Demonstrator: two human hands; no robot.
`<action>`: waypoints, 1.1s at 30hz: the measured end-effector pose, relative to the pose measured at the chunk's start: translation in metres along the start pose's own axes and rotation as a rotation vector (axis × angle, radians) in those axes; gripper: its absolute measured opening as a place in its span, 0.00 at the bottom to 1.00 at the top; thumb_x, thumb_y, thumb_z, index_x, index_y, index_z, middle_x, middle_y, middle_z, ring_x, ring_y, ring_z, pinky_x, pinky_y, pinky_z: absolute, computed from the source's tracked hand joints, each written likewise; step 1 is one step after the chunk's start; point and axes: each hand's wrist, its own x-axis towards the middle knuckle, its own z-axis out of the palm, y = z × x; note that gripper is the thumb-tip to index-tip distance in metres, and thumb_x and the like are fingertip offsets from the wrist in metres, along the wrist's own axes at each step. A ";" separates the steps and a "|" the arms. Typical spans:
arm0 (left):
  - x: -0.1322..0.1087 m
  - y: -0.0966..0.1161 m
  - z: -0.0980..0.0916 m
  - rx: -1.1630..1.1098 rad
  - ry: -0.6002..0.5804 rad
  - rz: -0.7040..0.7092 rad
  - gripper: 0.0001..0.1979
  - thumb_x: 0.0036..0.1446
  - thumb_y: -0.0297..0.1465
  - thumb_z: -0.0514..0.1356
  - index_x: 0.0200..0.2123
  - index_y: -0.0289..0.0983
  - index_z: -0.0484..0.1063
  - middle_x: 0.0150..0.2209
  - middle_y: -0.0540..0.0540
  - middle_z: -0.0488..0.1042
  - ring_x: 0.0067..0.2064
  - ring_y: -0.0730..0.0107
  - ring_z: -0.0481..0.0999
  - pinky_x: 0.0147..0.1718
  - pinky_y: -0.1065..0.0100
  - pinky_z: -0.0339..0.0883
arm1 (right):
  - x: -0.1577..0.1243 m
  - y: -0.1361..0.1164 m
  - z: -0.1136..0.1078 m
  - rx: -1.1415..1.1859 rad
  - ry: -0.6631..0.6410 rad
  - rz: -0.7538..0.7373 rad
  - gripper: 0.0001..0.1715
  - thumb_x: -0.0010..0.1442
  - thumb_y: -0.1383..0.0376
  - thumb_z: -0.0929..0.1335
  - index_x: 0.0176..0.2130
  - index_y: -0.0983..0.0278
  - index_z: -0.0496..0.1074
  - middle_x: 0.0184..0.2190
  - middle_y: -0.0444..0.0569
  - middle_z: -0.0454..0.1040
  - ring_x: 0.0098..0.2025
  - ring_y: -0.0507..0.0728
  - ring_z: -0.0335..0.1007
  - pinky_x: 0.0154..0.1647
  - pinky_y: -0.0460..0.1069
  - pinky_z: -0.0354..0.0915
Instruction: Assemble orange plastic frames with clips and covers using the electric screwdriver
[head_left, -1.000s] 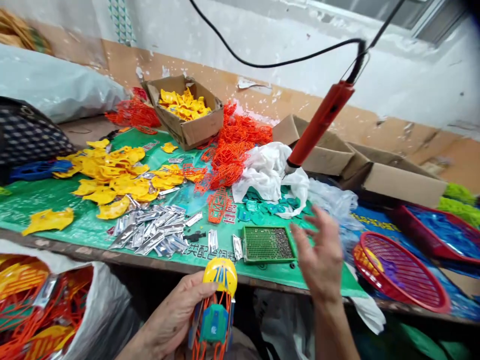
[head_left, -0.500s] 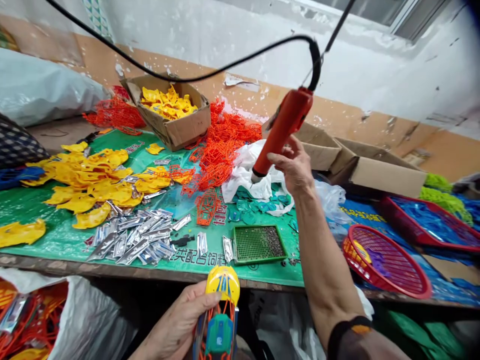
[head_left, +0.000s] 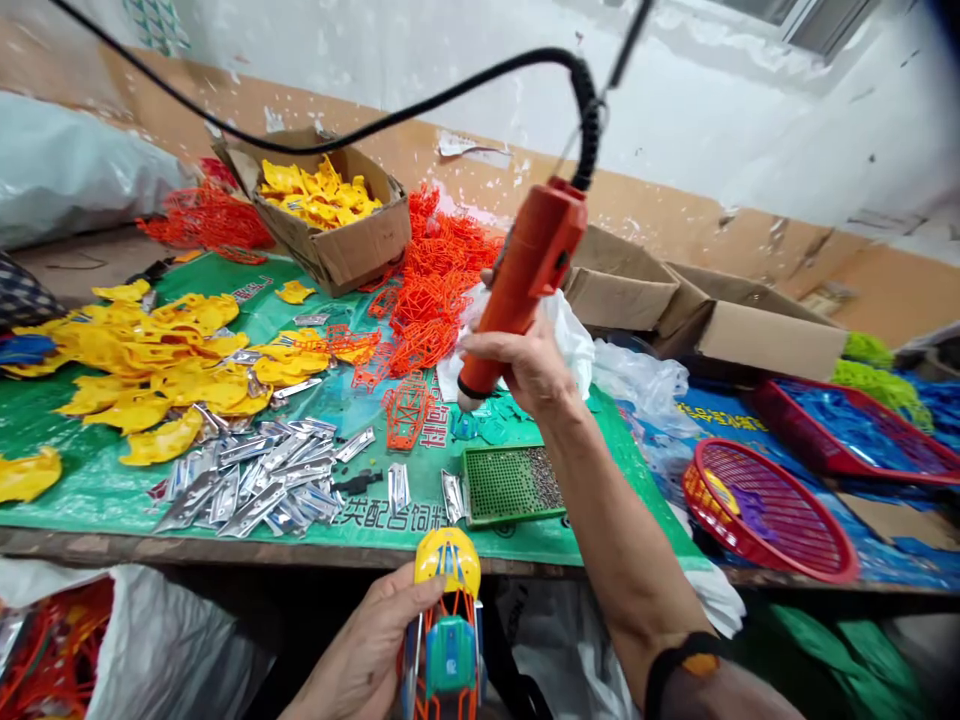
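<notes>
My left hand [head_left: 367, 650] is closed around a toy assembly [head_left: 446, 620] with a yellow cap, an orange frame and a teal middle part, held low in front of the table edge. My right hand [head_left: 529, 370] grips the lower end of an orange electric screwdriver [head_left: 521, 280] that hangs from a black cable [head_left: 390, 120]. Its tip points down over the green table cover, just behind a green tray of small screws [head_left: 510, 485].
On the green cover [head_left: 97, 480] lie yellow shells [head_left: 157, 360], silver strips [head_left: 255, 480] and orange frames [head_left: 435, 290]. A cardboard box of yellow parts [head_left: 330, 215] stands behind. Red baskets [head_left: 772, 510] and open boxes [head_left: 712, 320] sit right. Plastic bags hang below the table.
My right hand rose from above the table, took hold of the hanging screwdriver and pulled it down and to the left. The left hand kept the toy assembly nearly still.
</notes>
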 end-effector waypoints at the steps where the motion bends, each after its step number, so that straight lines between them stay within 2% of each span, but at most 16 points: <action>1: 0.000 0.000 0.000 -0.009 0.000 -0.003 0.16 0.47 0.35 0.72 0.37 0.31 0.80 0.28 0.44 0.78 0.26 0.72 0.74 0.26 0.72 0.70 | -0.007 -0.002 -0.006 0.001 -0.013 0.026 0.31 0.37 0.65 0.75 0.43 0.59 0.68 0.30 0.39 0.68 0.30 0.52 0.62 0.33 0.52 0.65; 3: -0.001 -0.001 0.001 -0.031 0.011 -0.003 0.16 0.46 0.35 0.72 0.37 0.32 0.80 0.28 0.44 0.78 0.26 0.72 0.73 0.26 0.72 0.70 | -0.022 -0.003 -0.017 -0.034 0.023 0.060 0.32 0.38 0.66 0.75 0.45 0.58 0.69 0.29 0.38 0.67 0.29 0.51 0.62 0.32 0.51 0.64; 7: 0.000 -0.002 0.004 -0.052 0.030 0.015 0.15 0.46 0.34 0.72 0.36 0.31 0.80 0.27 0.45 0.78 0.26 0.73 0.73 0.26 0.73 0.70 | -0.043 0.008 -0.036 -0.147 0.182 0.040 0.24 0.41 0.67 0.74 0.41 0.63 0.72 0.30 0.42 0.72 0.28 0.53 0.66 0.31 0.52 0.65; 10: 0.000 -0.003 0.007 -0.054 0.036 0.033 0.15 0.46 0.35 0.72 0.35 0.31 0.81 0.27 0.45 0.78 0.26 0.74 0.72 0.25 0.74 0.69 | -0.051 0.022 -0.046 -0.161 0.246 0.006 0.23 0.42 0.67 0.73 0.42 0.63 0.72 0.26 0.41 0.72 0.25 0.53 0.66 0.29 0.52 0.66; 12: 0.000 -0.004 0.008 -0.052 0.043 0.033 0.15 0.45 0.35 0.72 0.35 0.31 0.81 0.27 0.45 0.78 0.25 0.73 0.72 0.25 0.73 0.69 | -0.055 0.030 -0.050 -0.159 0.271 -0.010 0.19 0.44 0.66 0.73 0.39 0.63 0.73 0.24 0.40 0.71 0.24 0.53 0.66 0.28 0.52 0.66; 14: -0.001 -0.004 0.009 -0.046 0.040 0.026 0.15 0.46 0.36 0.72 0.35 0.30 0.80 0.27 0.45 0.77 0.24 0.73 0.72 0.24 0.72 0.69 | -0.059 0.036 -0.050 -0.163 0.280 -0.014 0.11 0.45 0.64 0.73 0.31 0.63 0.73 0.24 0.41 0.71 0.24 0.52 0.65 0.28 0.52 0.66; 16: -0.001 -0.004 0.008 -0.039 0.035 0.012 0.15 0.47 0.36 0.71 0.35 0.30 0.80 0.26 0.45 0.77 0.24 0.73 0.72 0.24 0.72 0.69 | -0.064 0.039 -0.048 -0.160 0.287 -0.010 0.09 0.44 0.64 0.74 0.27 0.64 0.72 0.23 0.42 0.70 0.23 0.52 0.65 0.27 0.52 0.66; 22: -0.001 -0.004 0.008 -0.057 0.048 0.014 0.13 0.48 0.33 0.71 0.36 0.31 0.81 0.27 0.45 0.78 0.25 0.73 0.73 0.26 0.73 0.69 | -0.072 0.042 -0.041 -0.069 0.346 -0.028 0.14 0.41 0.65 0.75 0.31 0.64 0.74 0.23 0.41 0.71 0.24 0.52 0.66 0.27 0.51 0.65; 27: -0.001 -0.003 0.009 -0.063 0.030 0.022 0.13 0.48 0.33 0.71 0.36 0.31 0.81 0.29 0.44 0.79 0.27 0.74 0.73 0.27 0.75 0.69 | -0.067 0.044 -0.040 -0.091 0.384 -0.077 0.09 0.42 0.65 0.74 0.26 0.64 0.73 0.23 0.42 0.71 0.23 0.52 0.66 0.27 0.51 0.64; 33: 0.001 -0.004 0.007 -0.065 0.019 0.029 0.14 0.48 0.33 0.71 0.37 0.31 0.81 0.28 0.44 0.78 0.26 0.74 0.72 0.25 0.75 0.68 | -0.063 0.047 -0.040 -0.123 0.408 -0.093 0.08 0.42 0.64 0.74 0.24 0.64 0.72 0.22 0.42 0.71 0.23 0.53 0.66 0.28 0.52 0.66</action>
